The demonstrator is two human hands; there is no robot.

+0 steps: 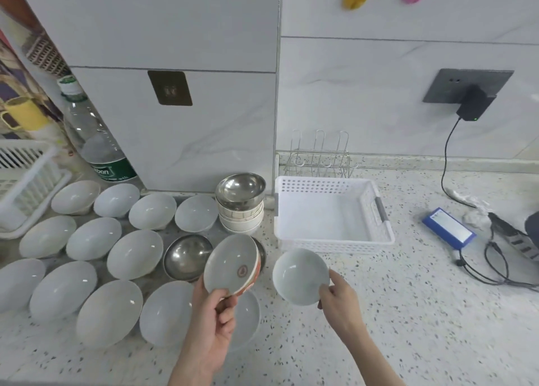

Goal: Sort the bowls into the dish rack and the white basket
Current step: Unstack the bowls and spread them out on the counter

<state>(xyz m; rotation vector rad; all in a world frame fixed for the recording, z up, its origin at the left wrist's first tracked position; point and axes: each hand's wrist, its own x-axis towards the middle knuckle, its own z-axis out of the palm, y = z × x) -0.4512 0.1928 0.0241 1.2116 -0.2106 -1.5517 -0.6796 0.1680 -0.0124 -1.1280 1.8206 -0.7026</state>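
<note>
My left hand [211, 321] pinches the rim of a red-patterned bowl [230, 264], lifted and tilted above the counter. A plain white bowl [300, 274] is gripped at its rim by my right hand [339, 301], in front of the white basket [376, 241], which holds nothing. Several white bowls [134, 254] lie in rows on the left. A steel bowl [186, 257] sits among them. Another steel bowl [240, 188] tops a stack of patterned bowls [242, 219]. The wire dish rack [319, 158] stands behind the basket.
A plastic bottle [96, 140] and a white slatted basket [26, 181] stand at the far left. A blue box [449, 229], black cables [495, 266] and a plugged charger [474, 105] occupy the right. The speckled counter [408, 312] extends to the front right.
</note>
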